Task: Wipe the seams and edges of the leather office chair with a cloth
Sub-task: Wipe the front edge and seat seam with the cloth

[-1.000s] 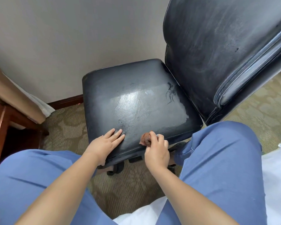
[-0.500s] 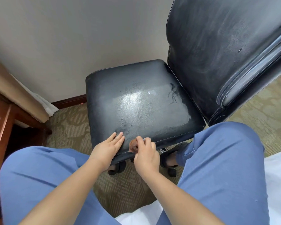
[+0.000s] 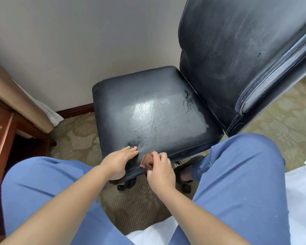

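At the near edge of the chair seat [image 3: 154, 117], a small brown cloth [image 3: 147, 161] is pinched by the right hand [image 3: 160, 171] against the seam while the left hand [image 3: 119, 159] is laid flat alongside, so stitching could be skipped if the bunched cloth slips off the rounded edge.

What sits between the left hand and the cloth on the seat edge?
Nothing: in the head view only bare black seat leather separates the left hand from the cloth.
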